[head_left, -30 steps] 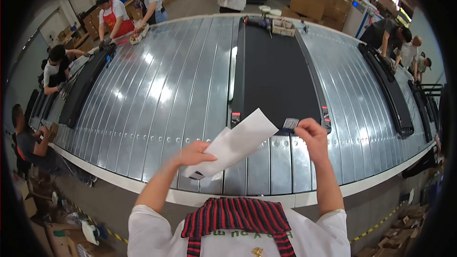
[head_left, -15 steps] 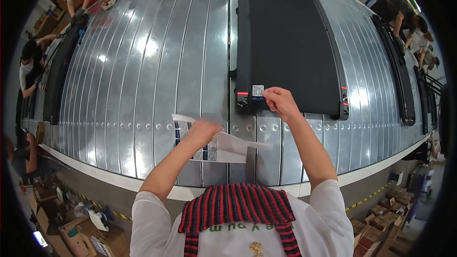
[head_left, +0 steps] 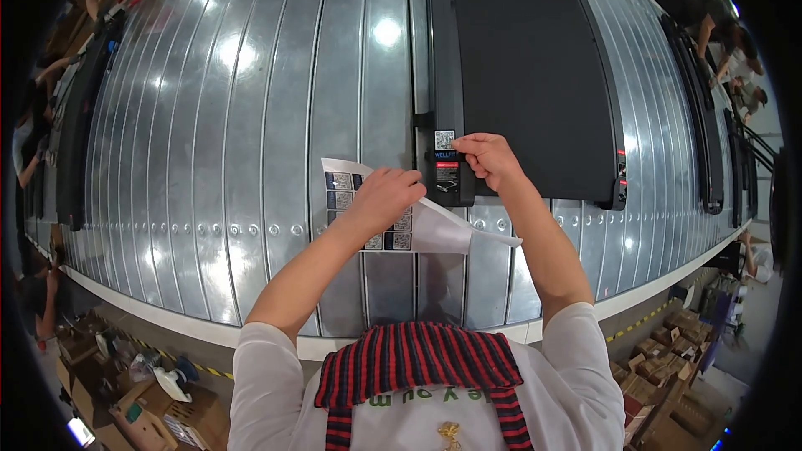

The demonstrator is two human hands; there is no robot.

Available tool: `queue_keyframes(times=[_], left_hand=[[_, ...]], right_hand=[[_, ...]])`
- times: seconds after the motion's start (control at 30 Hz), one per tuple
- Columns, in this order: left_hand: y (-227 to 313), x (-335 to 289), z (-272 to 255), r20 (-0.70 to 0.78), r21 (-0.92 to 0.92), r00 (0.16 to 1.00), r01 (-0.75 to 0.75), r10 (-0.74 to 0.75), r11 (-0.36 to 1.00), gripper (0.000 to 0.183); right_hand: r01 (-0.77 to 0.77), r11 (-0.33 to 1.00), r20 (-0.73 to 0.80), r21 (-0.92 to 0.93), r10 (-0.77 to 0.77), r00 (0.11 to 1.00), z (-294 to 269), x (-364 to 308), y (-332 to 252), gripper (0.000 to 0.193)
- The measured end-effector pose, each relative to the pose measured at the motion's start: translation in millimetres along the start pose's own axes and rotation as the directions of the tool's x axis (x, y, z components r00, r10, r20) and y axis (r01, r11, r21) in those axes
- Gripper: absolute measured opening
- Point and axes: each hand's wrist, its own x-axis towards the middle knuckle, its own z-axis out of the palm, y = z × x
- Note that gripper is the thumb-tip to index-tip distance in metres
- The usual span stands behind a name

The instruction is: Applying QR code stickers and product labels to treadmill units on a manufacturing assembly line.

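Note:
Pinched by its right edge, a small sticker (head_left: 444, 141) with a square code and a dark lower band is in my right hand (head_left: 491, 162). It sits over the left side rail of a black treadmill (head_left: 535, 75), just above a red-and-black warning label (head_left: 447, 174); whether it touches the rail I cannot tell. My left hand (head_left: 388, 198) is closed on a white sheet of stickers (head_left: 440, 232), beside the treadmill's near left corner. Rows of similar code stickers show on the sheet, partly covered by that hand. Its right end curls up near my right forearm.
A ribbed metal work table (head_left: 209, 159) with a pale front edge spreads around me. Other long black units (head_left: 81, 125) lie at the left and right (head_left: 689, 108), with people working beside them. Cardboard boxes (head_left: 681, 342) stand below the table on both sides.
The sticker in my right hand has shifted from the belt's edge leftward onto the side rail. My left hand has moved up and right with the sheet. The view has shifted slightly.

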Motion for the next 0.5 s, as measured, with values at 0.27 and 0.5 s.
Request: queue_keyframes(times=[0.27, 0.5], left_hand=[[-0.9, 6.9, 3.9, -0.008, 0.003, 0.999, -0.031, 0.031, 1.0, 0.01], [-4.9, 4.9, 5.8, -0.012, 0.0, 0.999, -0.033, 0.033, 0.999, 0.01]], right_hand=[[0.006, 1.0, -0.039, 0.03, -0.005, 0.999, 0.9, 3.5, 3.4, 0.009], [0.023, 1.0, -0.068, 0.001, -0.023, 0.997, 3.9, 3.2, 4.7, 0.009]])
